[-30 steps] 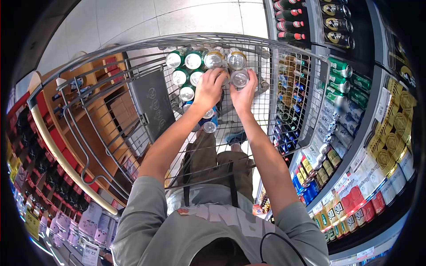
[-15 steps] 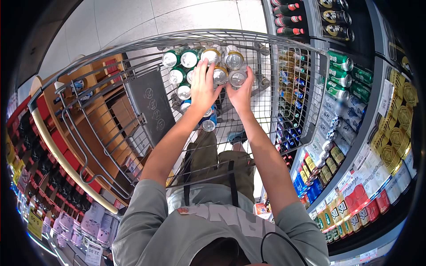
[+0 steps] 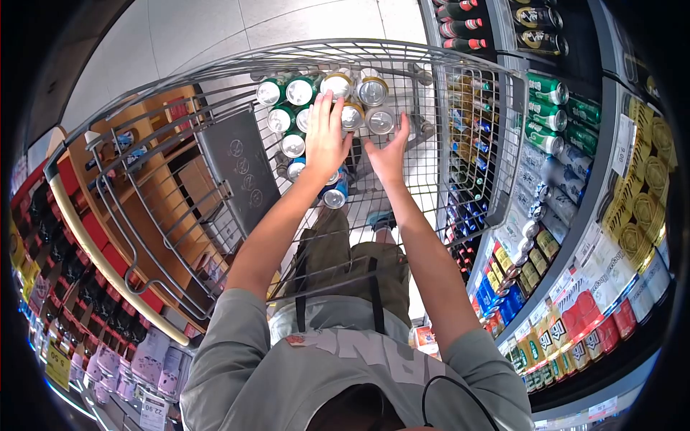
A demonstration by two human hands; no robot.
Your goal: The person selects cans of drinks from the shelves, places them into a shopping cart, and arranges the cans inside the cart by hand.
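Grey short-sleeved shirt [image 3: 287,381] – pale lettering [image 3: 370,346] – olive trousers [image 3: 322,251], black cord [image 3: 425,404].

"What does the white price tag [image 3: 152,413] at lower left say?"
"22.90. The yellow tag [image 3: 57,363] near it seems to read 5.50."
"And the shelf label [image 3: 624,147] at right?"
"Probably 9.00. The grey cart panel [image 3: 237,169] bears 4 round signs."
"And on the cans [image 3: 379,121]?"
"Print too small to read."

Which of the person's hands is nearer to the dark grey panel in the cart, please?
Left: the left hand is at the cans, right of the dark grey panel; the right hand is farther right of it.
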